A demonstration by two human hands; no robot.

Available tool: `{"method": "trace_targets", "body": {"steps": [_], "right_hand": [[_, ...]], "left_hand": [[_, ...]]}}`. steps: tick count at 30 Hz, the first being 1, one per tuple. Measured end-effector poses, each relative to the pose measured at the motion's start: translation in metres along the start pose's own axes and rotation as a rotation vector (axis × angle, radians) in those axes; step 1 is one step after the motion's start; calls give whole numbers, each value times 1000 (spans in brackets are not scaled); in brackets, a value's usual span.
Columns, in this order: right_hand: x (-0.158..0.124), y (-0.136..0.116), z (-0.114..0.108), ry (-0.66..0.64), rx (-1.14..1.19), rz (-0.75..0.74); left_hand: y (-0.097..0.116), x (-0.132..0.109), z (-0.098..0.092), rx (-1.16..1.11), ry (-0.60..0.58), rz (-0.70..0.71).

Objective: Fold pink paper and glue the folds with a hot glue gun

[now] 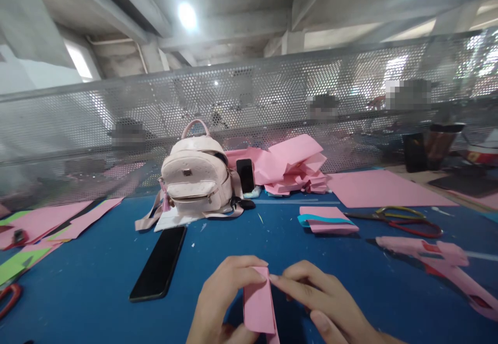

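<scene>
At the front edge of the view, my left hand point(218, 293) is closed round a folded strip of pink paper point(258, 305), its fingers over the top and its thumb low on the near side. The strip stands narrow and lengthwise, with layers showing along its right edge. My right hand point(327, 294) lies to the right of it, index finger stretched out so that the tip touches the strip's upper right edge. Its thumb is apart from the fingers, and nothing shows between them. Beyond, a pink folded piece with a blue band point(327, 220) rests on the blue table point(218, 248).
A black phone point(158, 263) lies left of my hands, with a pale backpack point(198, 175) behind it. Scissors point(404, 218) and a pink glue gun point(431, 253) lie right. Crumpled pink paper point(298, 162) sits against the perforated metal screen point(268, 90). Coloured sheets point(54, 219) lie left.
</scene>
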State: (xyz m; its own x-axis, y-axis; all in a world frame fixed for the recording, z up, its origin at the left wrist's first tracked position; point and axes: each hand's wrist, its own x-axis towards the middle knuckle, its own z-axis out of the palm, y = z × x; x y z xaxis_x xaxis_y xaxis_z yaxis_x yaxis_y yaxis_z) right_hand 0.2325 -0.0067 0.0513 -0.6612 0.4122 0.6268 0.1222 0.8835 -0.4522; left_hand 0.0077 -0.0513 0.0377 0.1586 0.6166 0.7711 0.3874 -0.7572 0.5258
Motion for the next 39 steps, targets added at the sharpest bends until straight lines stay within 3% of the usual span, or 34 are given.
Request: {"method": "trace_targets", "body": {"steps": [24,31,39], "right_hand": [[-5,4,0,6,-72,-5],[-10,6,2,-9,-67,22],[-8,4,1,7,-73,27]], "left_hand": [[5,1,0,-9,-3,-35],[1,1,-10,26,-114,21],[3,0,1,6,1,-22]]}}
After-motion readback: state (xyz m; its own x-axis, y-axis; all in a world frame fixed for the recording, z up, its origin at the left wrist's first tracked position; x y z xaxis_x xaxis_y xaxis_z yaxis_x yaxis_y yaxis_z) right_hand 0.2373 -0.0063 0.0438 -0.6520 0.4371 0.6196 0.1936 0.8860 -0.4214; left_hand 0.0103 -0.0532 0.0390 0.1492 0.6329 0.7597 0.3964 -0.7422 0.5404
